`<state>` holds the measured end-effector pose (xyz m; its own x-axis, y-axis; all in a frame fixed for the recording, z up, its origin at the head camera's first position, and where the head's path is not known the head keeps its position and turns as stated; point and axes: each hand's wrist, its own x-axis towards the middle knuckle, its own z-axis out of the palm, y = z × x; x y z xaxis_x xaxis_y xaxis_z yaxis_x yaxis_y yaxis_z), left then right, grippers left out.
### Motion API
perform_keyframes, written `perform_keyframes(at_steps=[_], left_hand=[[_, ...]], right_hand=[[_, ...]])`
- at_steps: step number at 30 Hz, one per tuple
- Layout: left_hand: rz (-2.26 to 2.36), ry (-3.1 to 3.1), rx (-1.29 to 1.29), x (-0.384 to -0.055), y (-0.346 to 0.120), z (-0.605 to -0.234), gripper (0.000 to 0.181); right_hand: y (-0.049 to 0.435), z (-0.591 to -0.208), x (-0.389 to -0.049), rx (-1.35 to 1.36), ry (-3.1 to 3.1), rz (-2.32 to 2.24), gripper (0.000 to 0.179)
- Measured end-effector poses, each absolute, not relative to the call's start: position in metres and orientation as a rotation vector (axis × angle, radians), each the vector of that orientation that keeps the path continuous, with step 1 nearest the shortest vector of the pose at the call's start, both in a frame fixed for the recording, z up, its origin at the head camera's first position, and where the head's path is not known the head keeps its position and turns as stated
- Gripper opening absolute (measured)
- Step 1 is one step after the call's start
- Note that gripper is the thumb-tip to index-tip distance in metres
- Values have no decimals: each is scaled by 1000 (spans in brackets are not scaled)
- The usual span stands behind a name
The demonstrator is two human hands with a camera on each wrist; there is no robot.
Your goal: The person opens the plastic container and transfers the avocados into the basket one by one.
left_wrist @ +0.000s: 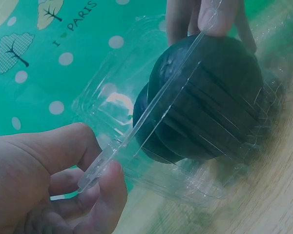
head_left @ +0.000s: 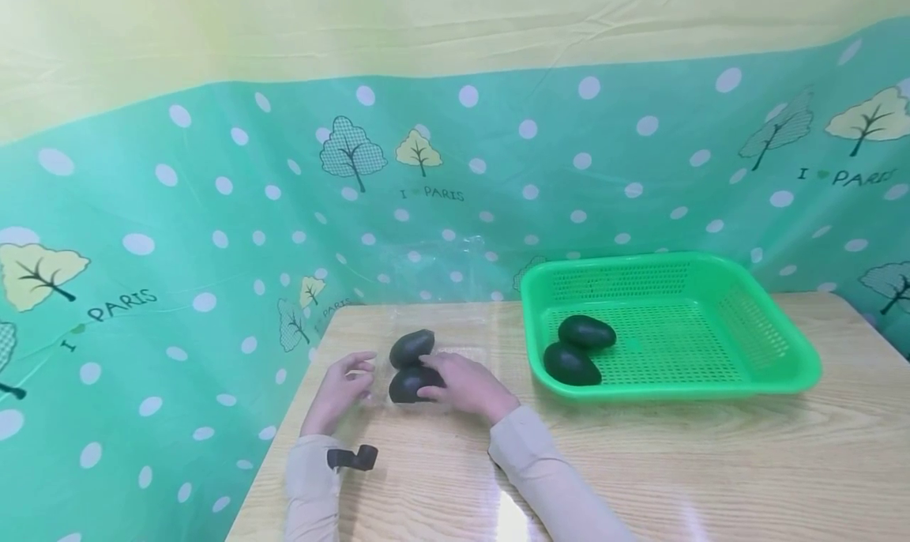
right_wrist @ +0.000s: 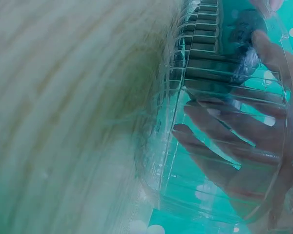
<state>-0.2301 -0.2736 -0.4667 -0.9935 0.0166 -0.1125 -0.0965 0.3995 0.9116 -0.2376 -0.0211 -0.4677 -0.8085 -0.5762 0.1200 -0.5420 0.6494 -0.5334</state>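
Note:
Two dark avocados lie in a clear plastic clamshell box (left_wrist: 215, 190) on the table; its transparent lid (head_left: 444, 277) stands raised at the back. The nearer avocado (head_left: 405, 386) is under my right hand (head_left: 465, 384), which grips it with thumb and fingers from the right. Behind it, touching, lies the farther avocado (head_left: 411, 348). At the box's left side, my left hand (head_left: 344, 388) pinches the rim between thumb and fingers, as the left wrist view shows. In the right wrist view the right fingers (right_wrist: 219, 146) appear through the ribbed plastic wall.
To the right stands a green plastic basket (head_left: 711, 388) with two more avocados (head_left: 586, 333) at its left end. A wooden table (head_left: 426, 479) carries everything. A green dotted cloth (head_left: 569, 186) hangs behind and on the left. A black strap mount (head_left: 353, 457) sits on the left sleeve.

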Motion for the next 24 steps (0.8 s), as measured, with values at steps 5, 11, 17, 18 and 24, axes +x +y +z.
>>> perform_keyframes(at_steps=[5, 11, 17, 18, 24], left_hand=[[1677, 2533, -87, -232, -273, -467, 54], [1679, 2534, -89, -233, -273, -468, 54], [1678, 2538, -91, -232, -274, -468, 54], [1678, 2539, -89, -232, -274, -468, 54], [1689, 2537, -82, -233, -274, -469, 53]], right_hand=[[-23, -470, -239, -1006, 2776, -860, 63], [-26, -470, -240, -1032, 2761, -869, 61], [-27, -468, -239, -998, 2770, -840, 57], [-27, -468, -239, -993, 2769, -838, 56], [-28, -467, -240, -981, 2745, -885, 55]])
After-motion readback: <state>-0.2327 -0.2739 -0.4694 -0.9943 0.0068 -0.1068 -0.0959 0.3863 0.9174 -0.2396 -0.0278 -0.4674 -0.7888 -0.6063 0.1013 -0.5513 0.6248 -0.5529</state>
